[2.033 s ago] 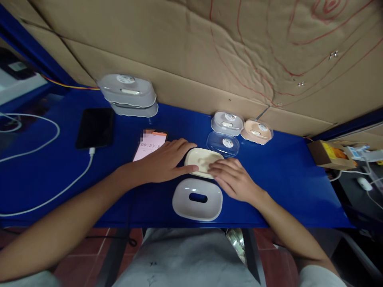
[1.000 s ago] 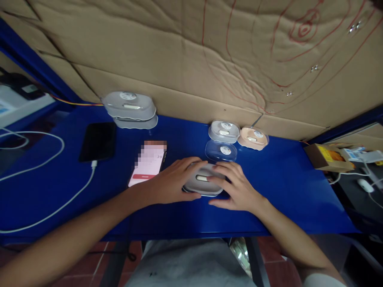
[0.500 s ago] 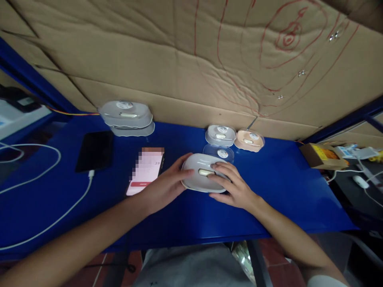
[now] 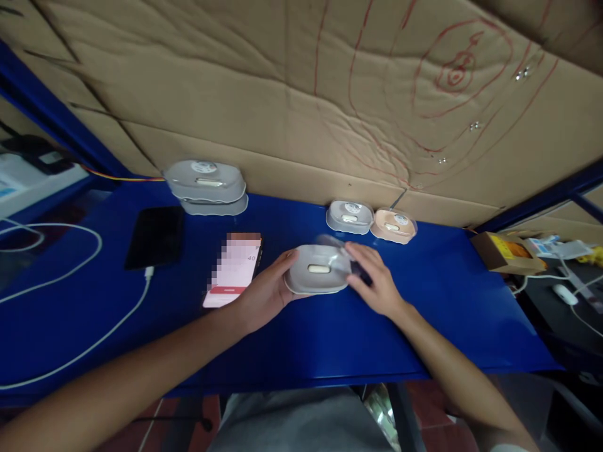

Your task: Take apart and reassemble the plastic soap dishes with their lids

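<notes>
My left hand grips the left end of a grey oval box, its thumb along the rim and its fingers underneath. The box is level just over the blue table, with a small cream handle in the middle of its lid. At the right end my right hand has its fingers curled around a clear plastic cover, blurred by motion. The cover is tilted at the back right edge of the box; whether it touches the box I cannot tell.
Behind stand a covered grey box and a peach one. Two stacked grey boxes are at the back left. A phone and a black tablet with a white cable lie left. A cardboard wall rises behind.
My right hand has left the lid of the held box and picked up the clear cover from the table behind it. The number on the phone screen went from 39 to 40.
</notes>
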### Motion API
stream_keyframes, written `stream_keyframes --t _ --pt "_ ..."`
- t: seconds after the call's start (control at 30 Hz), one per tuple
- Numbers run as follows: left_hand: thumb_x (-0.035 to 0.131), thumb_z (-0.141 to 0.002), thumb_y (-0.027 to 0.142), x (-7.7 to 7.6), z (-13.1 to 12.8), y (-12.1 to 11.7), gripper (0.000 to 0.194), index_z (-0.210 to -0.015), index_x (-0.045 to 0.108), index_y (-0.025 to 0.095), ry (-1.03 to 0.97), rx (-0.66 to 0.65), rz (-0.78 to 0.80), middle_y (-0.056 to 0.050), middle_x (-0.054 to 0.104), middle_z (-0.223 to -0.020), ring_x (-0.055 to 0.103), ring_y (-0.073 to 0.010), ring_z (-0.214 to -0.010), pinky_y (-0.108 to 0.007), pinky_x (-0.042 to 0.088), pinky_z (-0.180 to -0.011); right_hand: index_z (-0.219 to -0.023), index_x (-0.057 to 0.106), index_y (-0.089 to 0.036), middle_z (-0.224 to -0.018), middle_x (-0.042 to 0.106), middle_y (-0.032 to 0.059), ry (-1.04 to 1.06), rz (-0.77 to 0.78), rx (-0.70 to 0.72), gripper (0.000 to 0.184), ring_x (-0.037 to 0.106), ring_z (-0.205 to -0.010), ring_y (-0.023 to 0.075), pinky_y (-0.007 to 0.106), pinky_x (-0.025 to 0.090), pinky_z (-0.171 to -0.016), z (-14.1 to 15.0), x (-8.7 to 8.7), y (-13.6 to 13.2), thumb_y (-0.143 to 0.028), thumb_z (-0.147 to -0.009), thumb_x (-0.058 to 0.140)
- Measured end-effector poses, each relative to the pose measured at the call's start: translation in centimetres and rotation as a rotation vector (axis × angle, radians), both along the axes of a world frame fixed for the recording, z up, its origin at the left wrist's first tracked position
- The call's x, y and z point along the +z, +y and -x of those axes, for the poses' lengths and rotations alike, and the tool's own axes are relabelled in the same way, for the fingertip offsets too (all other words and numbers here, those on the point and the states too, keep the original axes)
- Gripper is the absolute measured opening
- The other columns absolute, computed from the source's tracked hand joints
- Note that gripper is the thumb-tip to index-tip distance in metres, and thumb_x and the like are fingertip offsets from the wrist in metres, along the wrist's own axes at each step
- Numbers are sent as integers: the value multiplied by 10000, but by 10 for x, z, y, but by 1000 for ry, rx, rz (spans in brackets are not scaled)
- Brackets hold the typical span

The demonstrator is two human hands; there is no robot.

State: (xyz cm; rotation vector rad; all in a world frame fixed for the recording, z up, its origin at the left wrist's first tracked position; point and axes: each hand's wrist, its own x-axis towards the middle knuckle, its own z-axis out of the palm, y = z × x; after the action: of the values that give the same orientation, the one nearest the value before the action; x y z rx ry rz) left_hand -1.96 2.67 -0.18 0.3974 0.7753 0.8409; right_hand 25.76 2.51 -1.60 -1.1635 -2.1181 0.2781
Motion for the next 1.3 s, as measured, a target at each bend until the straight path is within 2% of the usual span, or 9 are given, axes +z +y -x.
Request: stream_keyframes --t 0.1,0.17,0.3,0.4,0.57,0.67,0.83,1.1,1.3 --pt "650 -1028 496 0 0 0 385 -1274 713 207 -57 -66 -96 -103 758 -1244 724 -276 -1087 -420 635 -880 -1664 362 -343 -1636 500 113 -149 -69 170 704 467 -1510 342 600 452 -1213 15 8 -19 -415 -1033 666" --pt "688 -988 559 1 1 -1 463 -1303 692 220 -35 -90 -149 -115 734 -1298 710 -287 -1118 -406 620 -878 -1680 327 -334 -1668 443 128 -208 -101 193 750 412 -1543 354 614 440 -1225 22 12 -26 -373 -1023 688" --pt "901 -821 473 9 3 -5 644 -1371 613 304 85 -79 -238 -71 677 -1381 677 -273 -1159 -349 572 -860 -1701 282 -295 -1656 449 159 -286 -167 176 807 413 -1533 382 614 464 -1211 25 16 -31 -339 -1013 701" --pt "940 -765 472 13 4 -7 734 -1388 581 323 168 -99 -285 -59 650 -1385 650 -268 -1170 -336 536 -861 -1714 236 -278 -1651 451 171 -319 -202 191 849 410 -1536 384 608 470 -1209 22 18 -32 -319 -1009 707" --pt "891 -780 597 11 3 -12 801 -1444 543 317 256 -124 -386 -85 601 -1441 597 -301 -1241 -373 510 -930 -1700 237 -379 -1784 175 117 -224 -124 232 855 277 -1617 419 675 413 -1226 17 17 -29 -374 -998 726" --pt "811 -837 666 9 2 -14 742 -1445 544 336 248 -132 -409 -83 583 -1476 591 -300 -1257 -377 517 -941 -1702 228 -375 -1784 157 122 -227 -120 291 872 312 -1604 395 632 433 -1228 13 16 -25 -360 -993 736" --pt "595 -989 692 8 2 -11 546 -1389 614 321 107 -119 -306 -75 639 -1435 606 -276 -1258 -354 550 -932 -1694 244 -404 -1789 139 102 -261 -148 307 884 310 -1595 413 669 417 -1228 9 19 -23 -356 -977 758" --pt "575 -1004 679 7 1 -13 515 -1386 649 341 122 -95 -346 -59 668 -1410 616 -268 -1253 -333 560 -924 -1695 218 -432 -1787 171 100 -238 -146 232 926 349 -1578 445 702 435 -1198 12 14 -24 -388 -957 776" --pt "619 -1005 608 3 -1 -13 441 -1343 675 330 98 -75 -234 -50 699 -1324 652 -257 -1148 -296 554 -835 -1691 238 -435 -1784 180 90 -268 -128 281 895 359 -1577 425 672 440 -1208 15 12 -23 -381 -968 762"
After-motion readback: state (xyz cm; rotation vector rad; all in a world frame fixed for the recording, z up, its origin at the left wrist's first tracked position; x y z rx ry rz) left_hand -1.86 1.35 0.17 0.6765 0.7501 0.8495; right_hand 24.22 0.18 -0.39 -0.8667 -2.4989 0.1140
